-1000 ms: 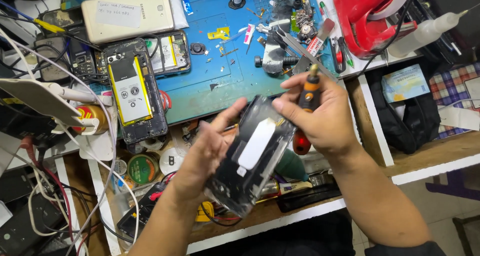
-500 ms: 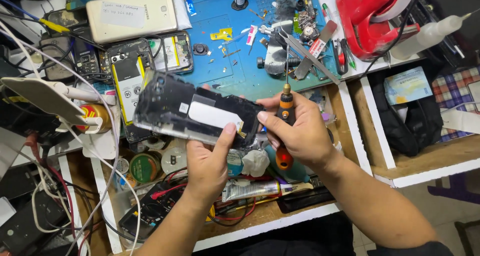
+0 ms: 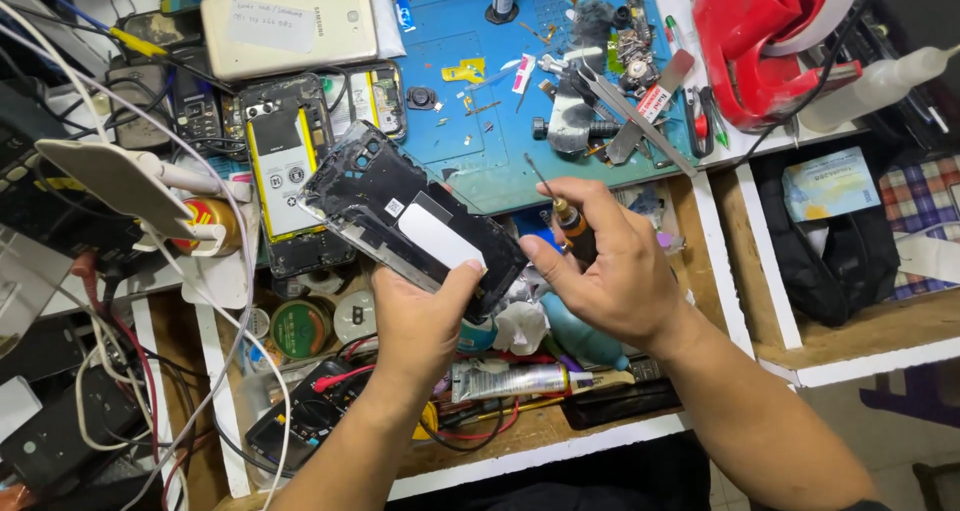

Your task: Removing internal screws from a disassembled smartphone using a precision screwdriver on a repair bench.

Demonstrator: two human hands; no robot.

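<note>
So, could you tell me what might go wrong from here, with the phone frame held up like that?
The left hand grips the black phone frame only at its lower edge, above the cluttered bench, so it could slip and drop onto the opened phone below. The right hand holds a screwdriver whose thin tip points up close to the frame and might scratch it. Small screws on the blue mat could scatter if bumped.

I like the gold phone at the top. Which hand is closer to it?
Left. The left hand holds the black phone frame just below the gold phone. The right hand, gripping a screwdriver, is farther off to the right.
</note>
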